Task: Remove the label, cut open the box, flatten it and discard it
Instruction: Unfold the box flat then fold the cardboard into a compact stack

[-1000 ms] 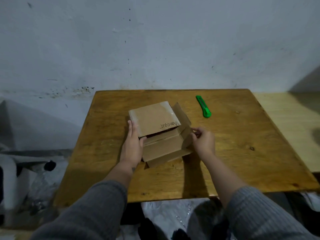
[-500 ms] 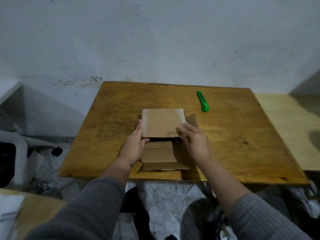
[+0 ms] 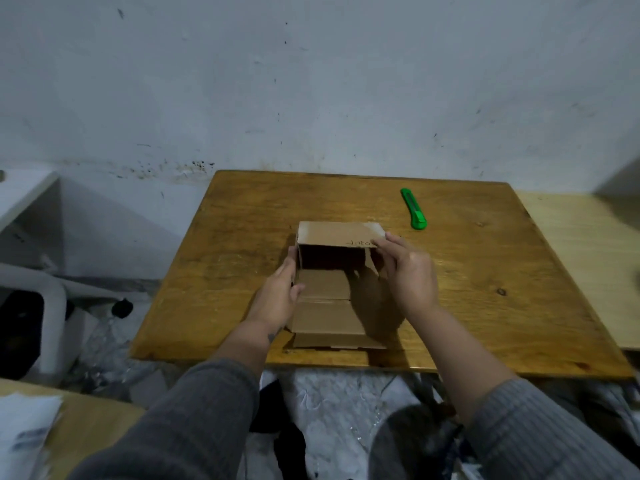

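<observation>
A small brown cardboard box (image 3: pixel 332 233) stands opened near the front of the wooden table (image 3: pixel 242 220), its open end facing me and its flaps spread toward the front edge. Handwriting shows on the top panel. My left hand (image 3: pixel 280 292) presses against the box's left wall, thumb on the inner flap. My right hand (image 3: pixel 405 268) grips the right side, fingertips on the top panel's near right corner. A green utility knife (image 3: pixel 414 209) lies on the table beyond and to the right of the box, apart from both hands. No label is visible on the box.
A paler wooden surface (image 3: pixel 588 258) adjoins the table on the right. White furniture (image 3: pixel 31 292) and crumpled plastic (image 3: pixel 114 344) sit on the floor at left. A paper sheet (image 3: pixel 24 434) lies on another surface at bottom left. A wall rises behind the table.
The box has been turned and raised so its open end faces me, with flaps folded out toward the table's front edge. My right hand moved from the side flap up to the top corner.
</observation>
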